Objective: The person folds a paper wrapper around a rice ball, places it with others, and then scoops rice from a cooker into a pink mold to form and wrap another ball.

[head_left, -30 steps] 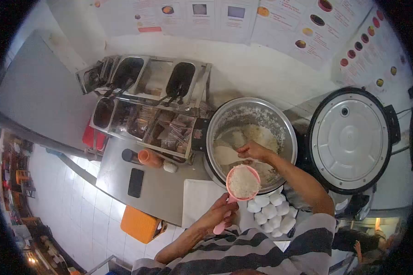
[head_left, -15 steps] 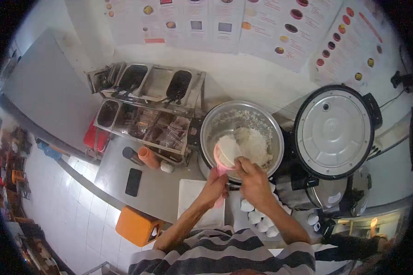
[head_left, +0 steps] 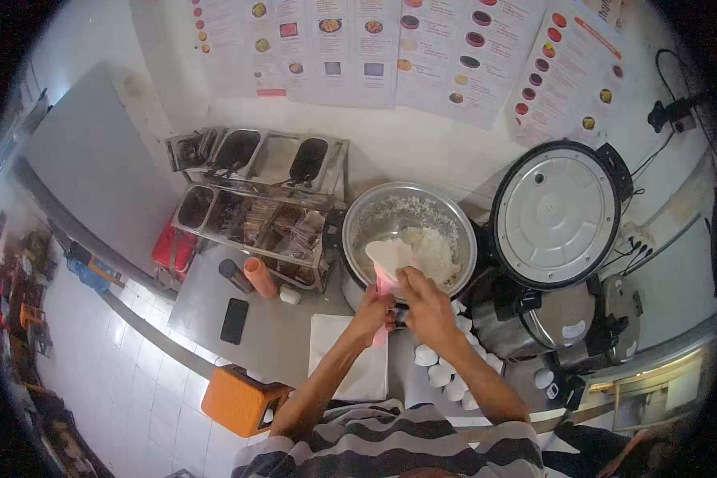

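Note:
Over the large rice pot (head_left: 468, 231), my left hand (head_left: 371, 316) is closed around the handle of a pink scoop (head_left: 384, 284). A smooth white blade, apparently a rice paddle (head_left: 392, 255), lies across the scoop's bowl and mostly hides what is in it. The fingers of my right hand (head_left: 430, 307) are wrapped round the paddle's end, and its handle is hidden. Cooked rice (head_left: 432, 251) is heaped on the right side of the pot, with grains stuck to the inner wall.
The round pot lid (head_left: 556, 215) stands raised at right, near closed cookers (head_left: 518, 315). White cups (head_left: 454, 388) sit right of a white board (head_left: 327, 362). Left are a phone (head_left: 233, 321), an orange bottle (head_left: 260, 276) and a rack of metal trays (head_left: 255, 175). An orange stool (head_left: 235, 402) stands below.
The paddle and scoop have tilted, so the scoop's round pink rim shows less. Both hands remain close together over the pot's near edge. The camera view has shifted slightly.

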The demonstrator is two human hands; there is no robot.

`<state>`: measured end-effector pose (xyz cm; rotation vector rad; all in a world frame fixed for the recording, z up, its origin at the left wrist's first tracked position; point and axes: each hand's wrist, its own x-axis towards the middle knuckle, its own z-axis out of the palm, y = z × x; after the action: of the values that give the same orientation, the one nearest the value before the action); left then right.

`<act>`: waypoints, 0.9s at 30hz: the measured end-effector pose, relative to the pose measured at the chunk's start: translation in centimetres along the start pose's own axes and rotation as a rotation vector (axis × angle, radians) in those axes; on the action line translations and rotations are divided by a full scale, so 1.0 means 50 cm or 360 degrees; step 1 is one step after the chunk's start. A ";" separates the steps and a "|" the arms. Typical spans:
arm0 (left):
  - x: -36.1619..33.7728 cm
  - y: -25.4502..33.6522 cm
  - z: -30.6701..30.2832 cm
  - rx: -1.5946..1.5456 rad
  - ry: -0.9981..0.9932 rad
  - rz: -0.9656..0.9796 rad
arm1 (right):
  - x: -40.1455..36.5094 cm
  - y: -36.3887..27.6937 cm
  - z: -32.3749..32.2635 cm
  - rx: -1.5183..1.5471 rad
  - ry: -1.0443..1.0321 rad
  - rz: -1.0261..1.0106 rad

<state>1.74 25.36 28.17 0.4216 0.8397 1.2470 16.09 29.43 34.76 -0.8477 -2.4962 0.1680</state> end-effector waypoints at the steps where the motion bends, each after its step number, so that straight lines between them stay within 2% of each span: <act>1: -0.002 -0.001 0.002 0.0060 0.0062 0.0015 | -0.008 0.003 0.011 0.0002 0.0008 -0.0002; 4: -0.033 0.003 0.019 0.0030 0.0171 0.0052 | -0.022 0.033 0.025 -0.0017 0.0082 0.0155; 6: -0.053 0.006 0.008 -0.0035 0.0221 0.0055 | -0.028 0.101 0.033 0.0181 -0.0107 0.0411; 7: -0.051 0.008 -0.011 -0.0147 0.0063 0.0050 | -0.025 0.136 0.043 0.0178 -0.0100 0.0407; 8: -0.052 0.007 -0.019 -0.0262 -0.0094 0.0041 | -0.022 0.171 0.054 0.0147 -0.0259 0.0381; 9: -0.055 0.011 -0.012 -0.0269 -0.0094 0.0044 | -0.015 0.194 0.063 0.0116 -0.0427 0.0352; 10: -0.059 0.019 -0.002 -0.0223 -0.0044 -0.0011 | -0.002 0.202 0.071 0.0114 -0.0437 0.0348; 12: -0.062 0.019 0.005 -0.0188 0.0027 -0.0080 | 0.020 0.210 0.088 0.0078 -0.0212 0.0110; 14: -0.077 -0.008 -0.005 -0.0237 0.0001 -0.0086 | 0.037 0.182 0.069 -0.0196 0.0110 0.0037; 15: -0.088 -0.014 -0.013 -0.0279 0.0076 -0.0115 | 0.033 0.167 0.053 0.0179 0.0185 0.0148; 16: -0.109 -0.022 -0.016 -0.0246 0.0020 -0.0104 | 0.014 0.141 0.034 0.0558 0.0228 0.0287; 17: -0.145 -0.047 -0.018 -0.0224 -0.0026 -0.0106 | -0.018 0.084 0.015 0.0993 0.0215 0.0683; 19: -0.207 -0.084 0.002 -0.0277 0.0125 -0.0185 | -0.134 0.039 0.061 0.1438 -0.0005 0.1014; 20: -0.208 -0.166 -0.047 0.0041 -0.0066 -0.0111 | -0.192 0.004 0.101 0.1931 0.0102 0.1295; 21: -0.245 -0.161 -0.016 -0.0040 0.0003 -0.0256 | -0.254 -0.026 0.153 0.2408 0.0232 0.1577; 23: -0.263 -0.259 -0.030 0.0094 0.0103 -0.0495 | -0.391 -0.047 0.234 0.3317 0.0254 0.1834; 24: -0.263 -0.313 -0.036 0.0087 0.0116 -0.0505 | -0.406 -0.063 0.246 0.3321 0.0245 0.1851; 26: -0.259 -0.404 -0.042 0.0768 0.0199 0.0726 | -0.431 -0.090 0.263 0.3375 0.0212 0.1670; 27: -0.267 -0.408 -0.062 0.0766 0.0197 0.0704 | -0.463 -0.076 0.281 0.3374 0.0224 0.1694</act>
<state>11.66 6.27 16.29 0.9644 1.2002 1.4817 22.96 13.09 13.96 -0.7554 -0.3790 2.2186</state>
